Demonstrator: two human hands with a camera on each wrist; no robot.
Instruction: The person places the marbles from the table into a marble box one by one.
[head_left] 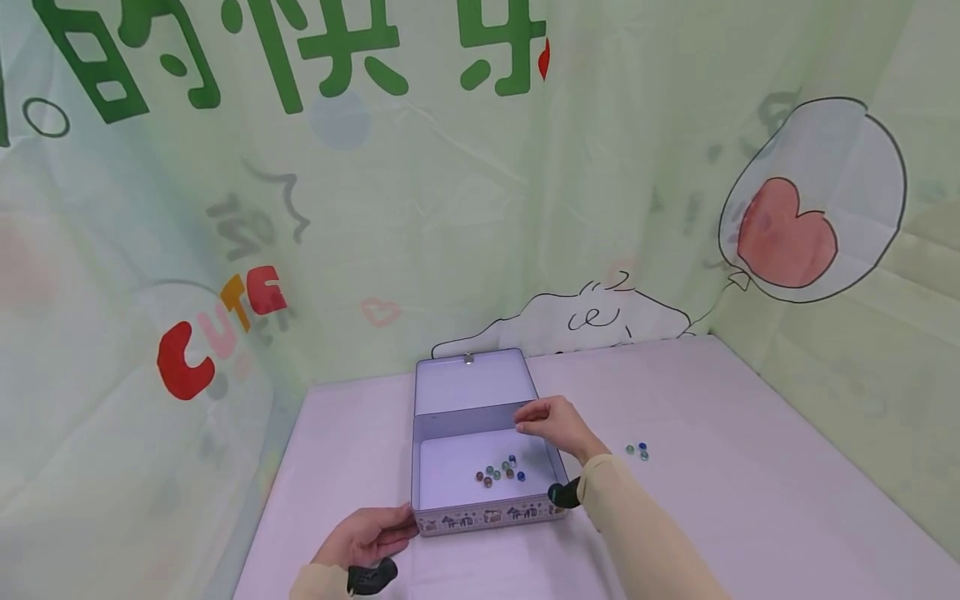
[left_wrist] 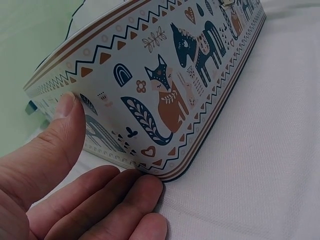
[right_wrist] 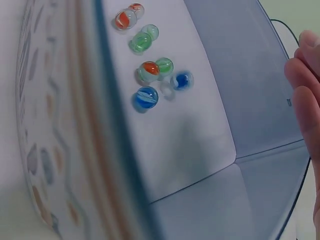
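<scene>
A rectangular tin box (head_left: 491,518), printed with foxes and horses, stands on the table with its hinged lid (head_left: 472,385) raised at the back. Several glass marbles (head_left: 510,473) in orange, green and blue lie on its floor. One blue marble (right_wrist: 182,80) looks blurred. My left hand (head_left: 372,533) rests at the near left corner; its thumb (left_wrist: 65,107) touches the side wall and its fingers (left_wrist: 145,192) meet the bottom edge. Over the box's right rear edge hovers my right hand (head_left: 557,425), fingers loosely bent, with nothing visible between them.
To the right of the box, 3 marbles (head_left: 642,456) lie on the pale tablecloth (head_left: 720,492). A printed fabric curtain (head_left: 465,208) hangs behind and beside the table. Each wrist wears a black device (head_left: 372,577).
</scene>
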